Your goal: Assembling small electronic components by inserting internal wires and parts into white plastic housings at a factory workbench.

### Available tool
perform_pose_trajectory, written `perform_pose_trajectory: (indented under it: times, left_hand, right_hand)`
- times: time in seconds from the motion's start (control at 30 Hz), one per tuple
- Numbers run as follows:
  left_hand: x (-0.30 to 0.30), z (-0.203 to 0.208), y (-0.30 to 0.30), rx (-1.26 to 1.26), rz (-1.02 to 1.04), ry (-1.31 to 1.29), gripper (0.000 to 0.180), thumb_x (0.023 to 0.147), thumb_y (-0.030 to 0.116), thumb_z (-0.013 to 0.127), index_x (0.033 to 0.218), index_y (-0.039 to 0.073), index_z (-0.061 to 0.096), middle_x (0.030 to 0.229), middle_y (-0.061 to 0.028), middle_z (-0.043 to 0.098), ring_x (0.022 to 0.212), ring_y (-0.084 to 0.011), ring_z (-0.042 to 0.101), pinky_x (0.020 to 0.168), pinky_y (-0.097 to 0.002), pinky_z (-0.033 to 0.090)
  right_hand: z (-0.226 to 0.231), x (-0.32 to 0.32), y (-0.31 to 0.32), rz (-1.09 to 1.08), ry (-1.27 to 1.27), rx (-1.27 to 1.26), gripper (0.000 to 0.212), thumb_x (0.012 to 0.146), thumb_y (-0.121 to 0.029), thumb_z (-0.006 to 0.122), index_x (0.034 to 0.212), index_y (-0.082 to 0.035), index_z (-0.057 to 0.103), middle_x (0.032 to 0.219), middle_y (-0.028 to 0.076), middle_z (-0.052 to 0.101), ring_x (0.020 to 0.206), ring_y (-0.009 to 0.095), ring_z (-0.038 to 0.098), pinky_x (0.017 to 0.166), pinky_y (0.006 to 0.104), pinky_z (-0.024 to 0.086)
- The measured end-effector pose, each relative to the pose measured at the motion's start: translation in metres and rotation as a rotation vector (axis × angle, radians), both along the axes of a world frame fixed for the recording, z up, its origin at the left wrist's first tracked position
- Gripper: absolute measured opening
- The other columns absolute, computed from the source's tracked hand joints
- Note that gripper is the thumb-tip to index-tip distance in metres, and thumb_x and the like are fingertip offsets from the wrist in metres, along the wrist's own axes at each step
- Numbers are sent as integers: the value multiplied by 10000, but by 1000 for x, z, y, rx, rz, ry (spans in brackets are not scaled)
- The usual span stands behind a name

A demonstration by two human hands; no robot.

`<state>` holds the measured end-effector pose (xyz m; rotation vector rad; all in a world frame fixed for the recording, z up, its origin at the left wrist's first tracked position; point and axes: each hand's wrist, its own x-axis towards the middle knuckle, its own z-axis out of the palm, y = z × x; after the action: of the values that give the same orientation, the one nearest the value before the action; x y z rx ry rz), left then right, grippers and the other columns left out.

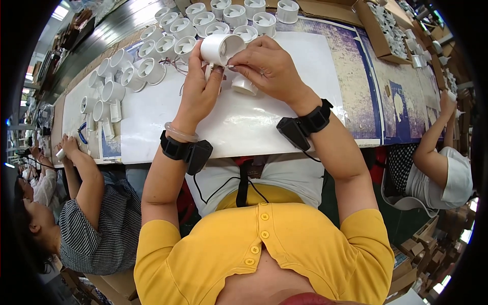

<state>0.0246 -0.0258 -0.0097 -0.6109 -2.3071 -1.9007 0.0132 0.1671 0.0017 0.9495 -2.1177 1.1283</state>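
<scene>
Cup (216,49): white, round and hollow; held up above the table, on its side, mouth toward the right hand.
Left hand (197,90): rises from below, palm turned inward; fingers wrap the cup's left side, thumb pointing up below it.
Right hand (274,67): reaches in from the right, back upward; thumb and forefinger pinch together at the cup's lower rim; cannot tell what is between them; other fingers curl.
Arms: elbows bent outward, forearms slanting inward; a black strap (173,147) on the left wrist.
Loose cup (244,86): on the white sheet (279,137), just below the right hand, partly hidden by it.
Open room: bare sheet between the forearms, down to the table's near edge; more bare sheet right of the right hand.
Far side: crowded cups (203,19) just beyond the hands; carton (367,25) well apart, upper right.
</scene>
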Motion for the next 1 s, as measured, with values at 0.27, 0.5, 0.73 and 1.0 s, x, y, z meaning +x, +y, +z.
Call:
perform_pose_trajectory:
  times: [0.27, 0.5, 0.73, 1.0]
  left_hand:
    - [-4, 0, 0, 23, -9, 30, 605, 931, 51, 488, 1440, -12, 167, 1300, -145, 447, 1081, -163, 502, 848, -264, 460]
    - [2, 5, -1, 132, -53, -93, 612, 917, 31, 491, 1446, 13, 182, 1309, -134, 438, 1134, -159, 473, 871, -253, 444]
    - [2, 8, -3, 152, -153, -58, 629, 898, 5, 501, 1445, 26, 192, 1324, -125, 422, 1180, -163, 445, 885, -261, 442]
    - [2, 8, 0, 349, -178, -154, 649, 880, 1, 541, 1440, 71, 220, 1334, -94, 419, 1198, -165, 429, 880, -263, 450]
  right_hand:
    - [7, 0, -2, -50, 333, 83, 281, 650, -51, 765, 907, -150, 708, 902, -28, 664, 839, 210, 581, 711, 298, 513]
    - [3, 4, -6, -29, 150, 17, 243, 684, -55, 762, 910, -121, 701, 905, -14, 657, 811, 200, 593, 706, 293, 512]
    - [2, 2, 0, 94, -163, -78, 189, 713, -61, 754, 889, -112, 707, 854, -8, 637, 804, 186, 579, 701, 281, 491]
    - [13, 8, 0, -140, 132, 22, 154, 729, -89, 748, 870, -144, 723, 1093, 13, 606, 1021, 216, 499, 838, 321, 442]
